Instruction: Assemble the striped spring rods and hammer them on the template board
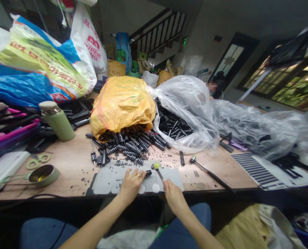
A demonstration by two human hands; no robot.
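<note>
My left hand (pixel 131 183), a ring on one finger, is closed on a small black cylindrical part (pixel 148 173), whose end sticks out to the right over a pale grey mat (pixel 107 181). A small hammer (pixel 156 166) with a yellow-green face is gripped by its handle in my right hand (pixel 174 196). Its head is just right of the black part; whether they touch, I cannot tell. Behind the mat lies a heap of black cylinders with light rings (pixel 131 143), spilling from a yellow sack (pixel 122 102). Tiny dark bits are scattered around the mat.
Right of the mat lie a black tube (pixel 182 158) and a second hammer (pixel 211 174). A clear plastic bag (pixel 192 103) holds black pieces. At left stand a green flask (pixel 57 121), a cup (pixel 43 175) and scissors (pixel 38 161). A striped sheet (pixel 257 171) lies right; a person is behind the bags.
</note>
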